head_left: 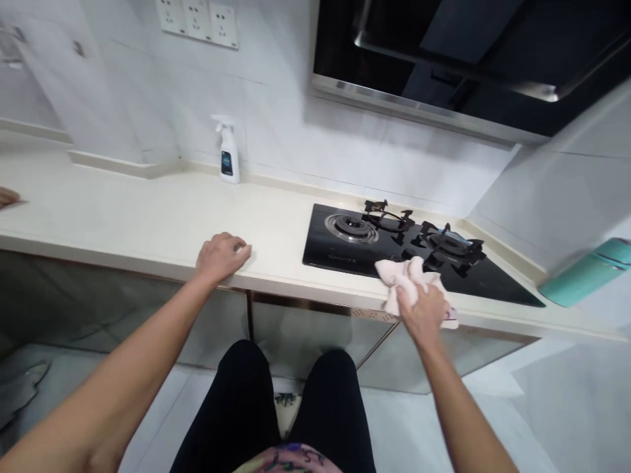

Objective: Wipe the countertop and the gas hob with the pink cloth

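Note:
My right hand (422,310) is closed on a pale pink cloth (405,274) and presses it on the front edge of a black glass gas hob (340,253). The hob has two burners with black pan supports (388,217). My left hand (220,257) rests on the front edge of the cream countertop (148,217), fingers curled down over the edge, holding nothing that I can see.
A white spray bottle (228,152) stands at the back by the tiled wall. A black range hood (458,59) hangs over the hob. A teal object (586,272) lies at the right end. Another person's fingertips (7,197) show at the far left edge.

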`<state>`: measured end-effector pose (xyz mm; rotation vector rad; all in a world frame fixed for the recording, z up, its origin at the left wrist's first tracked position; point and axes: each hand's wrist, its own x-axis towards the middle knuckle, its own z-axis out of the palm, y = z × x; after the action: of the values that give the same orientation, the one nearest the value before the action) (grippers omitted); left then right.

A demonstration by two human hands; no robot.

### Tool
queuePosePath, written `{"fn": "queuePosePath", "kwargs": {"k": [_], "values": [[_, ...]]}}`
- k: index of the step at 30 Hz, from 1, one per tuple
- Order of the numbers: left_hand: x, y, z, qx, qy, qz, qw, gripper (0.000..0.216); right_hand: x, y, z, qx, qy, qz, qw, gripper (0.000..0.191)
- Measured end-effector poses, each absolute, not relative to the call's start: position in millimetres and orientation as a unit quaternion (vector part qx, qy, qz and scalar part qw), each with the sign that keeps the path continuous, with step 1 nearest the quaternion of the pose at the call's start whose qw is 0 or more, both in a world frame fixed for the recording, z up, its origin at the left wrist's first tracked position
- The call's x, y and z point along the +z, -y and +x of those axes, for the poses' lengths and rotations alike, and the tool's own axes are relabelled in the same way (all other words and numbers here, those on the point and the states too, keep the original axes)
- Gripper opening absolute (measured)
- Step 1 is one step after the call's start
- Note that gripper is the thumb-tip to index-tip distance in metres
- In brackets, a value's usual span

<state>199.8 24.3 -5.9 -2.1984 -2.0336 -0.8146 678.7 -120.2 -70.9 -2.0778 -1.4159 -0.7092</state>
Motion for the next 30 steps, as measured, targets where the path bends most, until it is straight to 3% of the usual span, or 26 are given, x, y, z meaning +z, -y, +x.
{"fn": "queuePosePath", "kwargs": {"k": [6,13,16,19,21,23,26,30], "values": [[-9,-21,199,-0.279,0.643,-0.713,0.019,0.036,-53,84,496,-0.214,0.676,-0.621,0.334,0.047],[-7,-21,190,-0.339,0.634,-0.693,-0.05,0.04,-14,48,389,-0.069,0.778,-0.577,0.24,0.061],[-5,-17,184,-0.397,0.621,-0.67,-0.089,0.04,-2,29,390,0.033,0.824,-0.516,0.231,0.058],[-5,-4,188,-0.433,0.576,-0.692,-0.038,0.041,2,13,423,0.121,0.837,-0.438,0.304,0.041],[-6,11,202,-0.4,0.555,-0.729,-0.014,0.042,-1,9,460,0.112,0.802,-0.441,0.387,0.038],[-3,28,223,-0.319,0.555,-0.768,-0.027,0.05,-8,9,499,0.061,0.762,-0.494,0.415,0.04],[4,46,259,-0.191,0.562,-0.803,-0.053,0.069,-25,17,547,-0.018,0.715,-0.614,0.335,0.046],[10,48,297,-0.121,0.567,-0.81,-0.083,0.081,-48,26,570,-0.063,0.704,-0.682,0.187,0.054]]}}
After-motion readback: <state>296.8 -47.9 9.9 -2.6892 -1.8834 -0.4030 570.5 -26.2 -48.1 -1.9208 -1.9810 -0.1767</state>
